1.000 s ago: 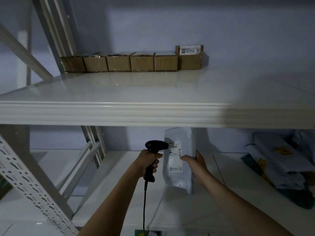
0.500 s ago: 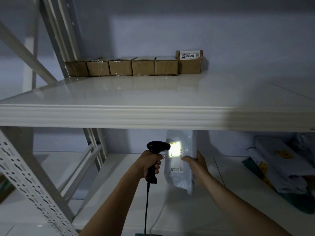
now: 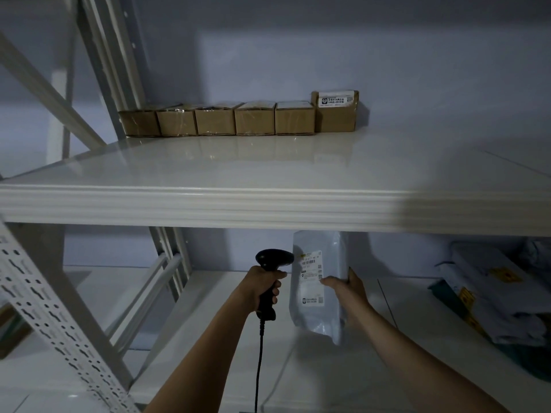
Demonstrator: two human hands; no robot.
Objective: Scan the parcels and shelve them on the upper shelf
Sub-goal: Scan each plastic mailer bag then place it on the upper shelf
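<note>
My right hand [image 3: 346,289] holds a grey plastic mailer parcel [image 3: 319,311] upright below the upper shelf [image 3: 268,201], thumb on its white label and fingers behind its right edge. My left hand [image 3: 262,286] grips a black corded barcode scanner [image 3: 272,259] by its handle. The scanner's head points right at the label, almost touching the parcel's left edge. A row of several brown cardboard boxes [image 3: 238,119] stands at the back of the upper shelf.
A heap of grey and green mailer parcels [image 3: 495,296] lies on the lower shelf [image 3: 387,368] at the right. White perforated uprights and braces [image 3: 53,320] stand at the left. The upper shelf's front and right are bare.
The bright scan light on the label half a second ago has gone out. The parcel and scanner stay nearly in place; my head has tilted down slightly.
</note>
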